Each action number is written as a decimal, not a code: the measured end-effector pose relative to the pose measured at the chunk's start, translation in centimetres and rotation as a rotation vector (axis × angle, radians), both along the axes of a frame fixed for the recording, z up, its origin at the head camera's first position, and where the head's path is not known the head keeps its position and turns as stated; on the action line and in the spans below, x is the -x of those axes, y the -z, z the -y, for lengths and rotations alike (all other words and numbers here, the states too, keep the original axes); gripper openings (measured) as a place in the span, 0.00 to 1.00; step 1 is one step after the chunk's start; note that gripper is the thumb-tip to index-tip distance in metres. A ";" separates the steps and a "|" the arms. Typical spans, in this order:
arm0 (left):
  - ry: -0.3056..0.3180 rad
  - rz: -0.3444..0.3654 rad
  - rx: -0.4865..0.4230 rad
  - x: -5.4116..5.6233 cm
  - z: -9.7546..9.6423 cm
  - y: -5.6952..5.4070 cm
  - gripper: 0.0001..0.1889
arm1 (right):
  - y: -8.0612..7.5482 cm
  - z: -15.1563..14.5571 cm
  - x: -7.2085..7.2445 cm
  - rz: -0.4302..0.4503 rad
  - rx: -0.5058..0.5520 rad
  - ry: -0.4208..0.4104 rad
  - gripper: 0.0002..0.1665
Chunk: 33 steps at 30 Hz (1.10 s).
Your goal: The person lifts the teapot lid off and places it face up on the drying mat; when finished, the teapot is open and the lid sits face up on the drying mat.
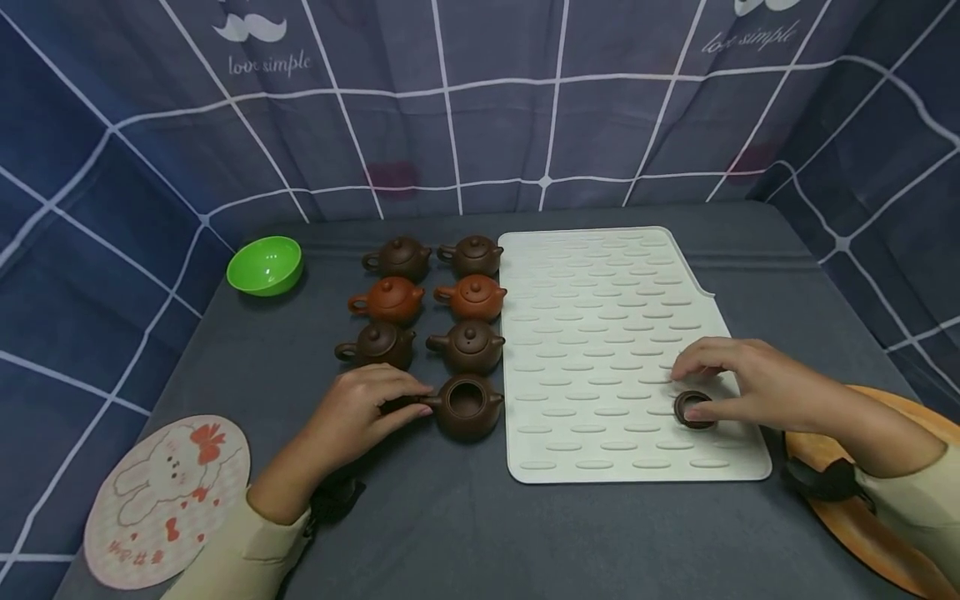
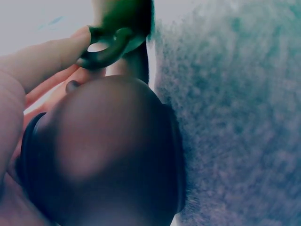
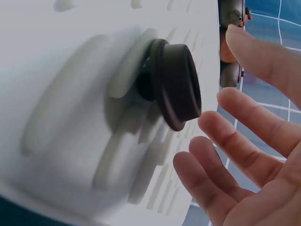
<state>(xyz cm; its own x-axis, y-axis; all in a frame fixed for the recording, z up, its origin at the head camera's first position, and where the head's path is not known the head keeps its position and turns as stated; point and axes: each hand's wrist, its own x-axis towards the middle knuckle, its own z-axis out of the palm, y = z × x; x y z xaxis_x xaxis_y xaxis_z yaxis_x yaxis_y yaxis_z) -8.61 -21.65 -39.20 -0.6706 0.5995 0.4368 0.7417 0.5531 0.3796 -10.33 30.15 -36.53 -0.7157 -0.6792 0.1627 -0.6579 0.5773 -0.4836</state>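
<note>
Left hand has its fingers pinched on the handle of the lidless brown teapot, nearest in a bunch with six lidded teapots behind, while the right hand is spread pretty wide, not gripping anything, right by a small dark lid lying knob-down on the white mat
</note>
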 end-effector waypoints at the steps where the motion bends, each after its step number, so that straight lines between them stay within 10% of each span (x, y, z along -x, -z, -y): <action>1: 0.001 -0.003 0.002 0.0 0.0 0.0 0.14 | -0.1 0.2 0.1 -0.012 -0.003 -0.002 0.25; 12: 0.021 0.011 -0.057 0.2 -0.2 -2.7 0.21 | -1.2 3.8 2.2 -0.079 -0.021 -0.103 0.18; 21: -0.083 0.134 -0.010 2.2 -1.6 -6.0 0.21 | -2.6 8.2 4.2 -0.012 -0.047 -0.168 0.12; 33: -0.190 0.385 0.127 4.8 -2.9 -5.7 0.23 | -4.2 14.0 6.3 -0.020 -0.049 -0.273 0.12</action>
<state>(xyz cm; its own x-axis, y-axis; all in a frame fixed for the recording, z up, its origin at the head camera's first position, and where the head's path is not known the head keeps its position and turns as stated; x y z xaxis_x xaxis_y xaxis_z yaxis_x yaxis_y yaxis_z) -13.38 -18.73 -33.54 -0.8734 0.4828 0.0644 0.4402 0.7259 0.5285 -16.67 16.14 -32.36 -0.5023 -0.8537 0.1373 -0.8012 0.3999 -0.4452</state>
